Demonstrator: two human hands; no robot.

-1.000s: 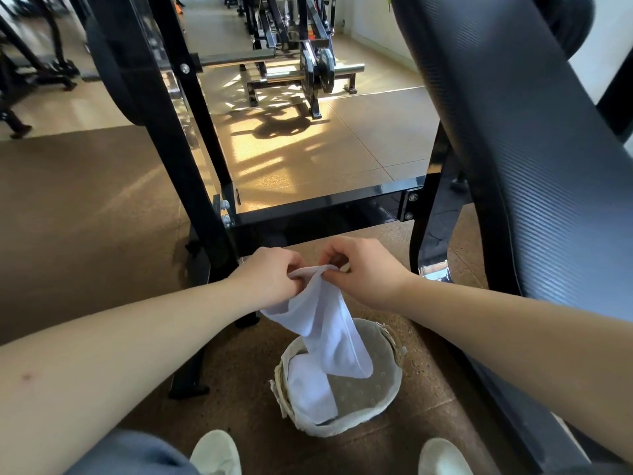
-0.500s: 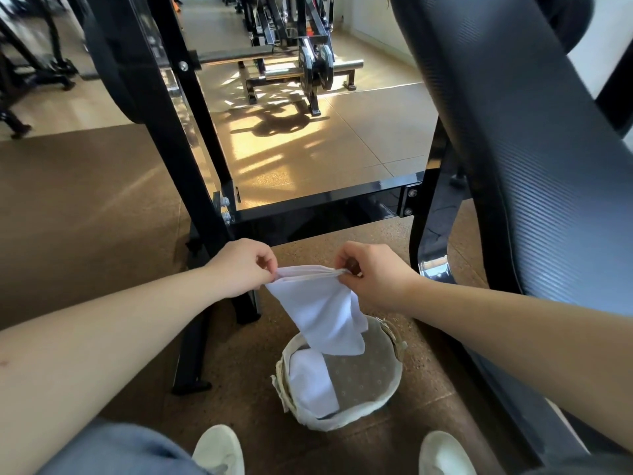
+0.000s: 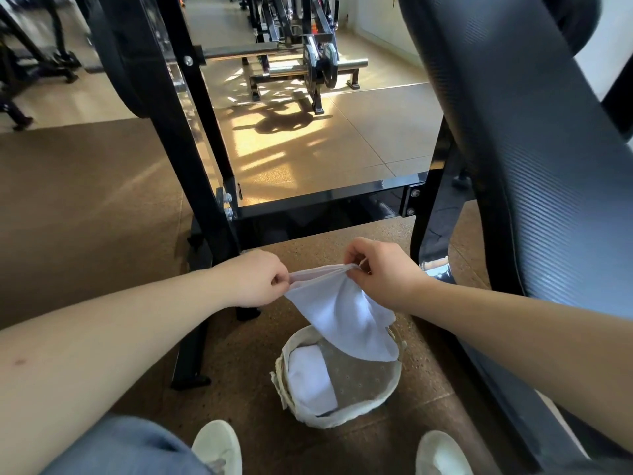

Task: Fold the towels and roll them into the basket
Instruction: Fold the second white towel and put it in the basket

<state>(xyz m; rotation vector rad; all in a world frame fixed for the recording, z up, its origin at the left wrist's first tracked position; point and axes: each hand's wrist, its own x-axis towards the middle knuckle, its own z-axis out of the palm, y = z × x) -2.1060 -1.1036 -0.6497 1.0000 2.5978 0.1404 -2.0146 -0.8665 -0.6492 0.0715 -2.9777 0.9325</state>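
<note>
I hold a white towel (image 3: 346, 317) up in the air by its top edge. My left hand (image 3: 255, 277) pinches the left corner and my right hand (image 3: 380, 269) pinches the right corner, with the edge stretched between them. The cloth hangs folded and its lower end dangles over the far right rim of a round cloth-lined basket (image 3: 359, 411) on the floor. Inside the basket, against its left wall, lies another white towel (image 3: 311, 380).
A black gym machine frame (image 3: 322, 204) crosses right behind my hands, with an upright post (image 3: 191, 138) at left. A large padded bench back (image 3: 534, 149) leans along the right. My two white shoes (image 3: 217, 447) stand just before the basket. Brown rubber flooring surrounds it.
My hands have drawn apart, pulling the towel's top edge out wide. The hanging cloth has lifted and swung right, uncovering the towel in the basket.
</note>
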